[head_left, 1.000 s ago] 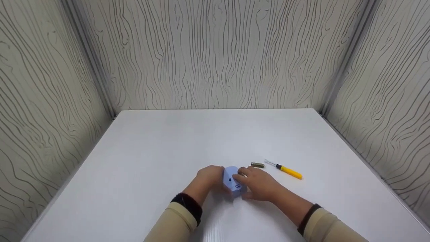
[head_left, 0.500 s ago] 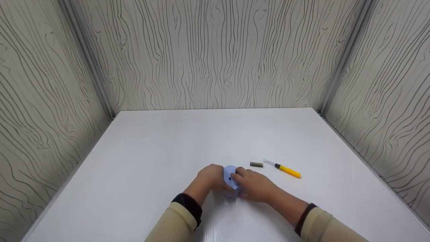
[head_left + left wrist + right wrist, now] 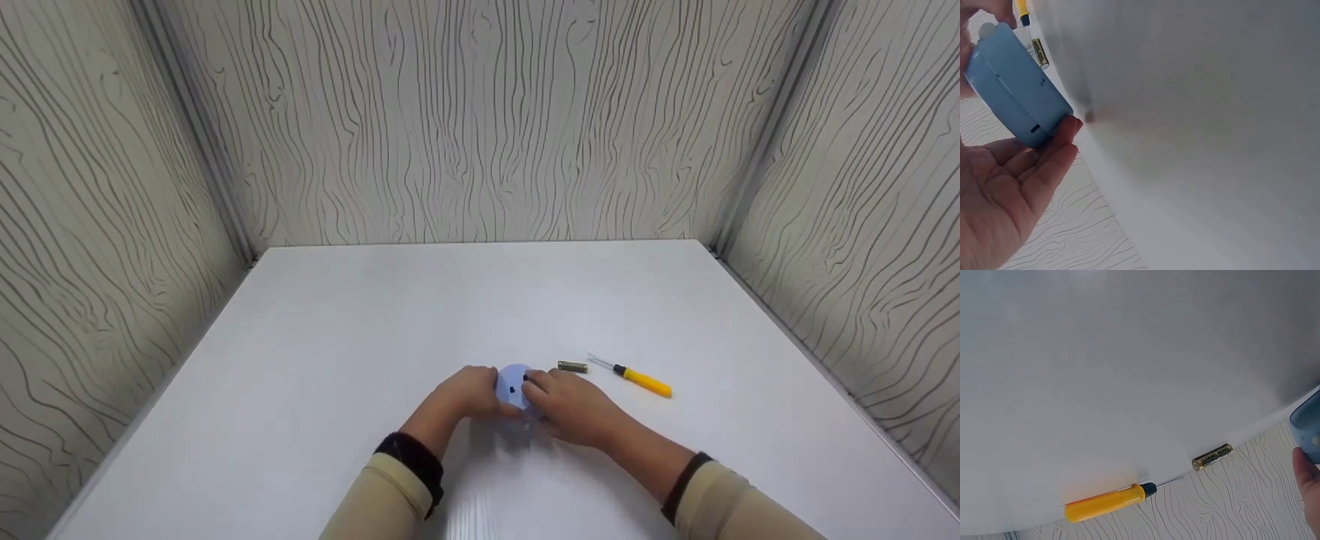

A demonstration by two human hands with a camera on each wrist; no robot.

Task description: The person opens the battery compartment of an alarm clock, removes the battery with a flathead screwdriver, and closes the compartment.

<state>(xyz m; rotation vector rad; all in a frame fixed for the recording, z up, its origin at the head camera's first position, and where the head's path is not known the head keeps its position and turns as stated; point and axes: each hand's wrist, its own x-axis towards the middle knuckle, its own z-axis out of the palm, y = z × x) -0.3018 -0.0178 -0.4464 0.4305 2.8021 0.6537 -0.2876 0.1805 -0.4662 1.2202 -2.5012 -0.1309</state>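
A small light-blue plastic device with rounded edges and dark holes is held between both hands, in the middle of the near part of the table. My left hand grips its left side, fingers curled under an edge in the left wrist view, where the blue shell shows a seam and a small slot. From the right, my right hand pinches the device; only a fingertip and part of the shell show in the right wrist view. Fingers hide much of the device's near and right faces.
Just beyond my right hand lies a gold-and-black battery on the white table. Right of it is a screwdriver with a yellow handle, its shaft pointing toward the battery. Wood-patterned panels enclose the table's back and sides.
The device has tipped between my hands, so a different part of its face shows. My left thumb has come across its near side. The battery and screwdriver stay put.
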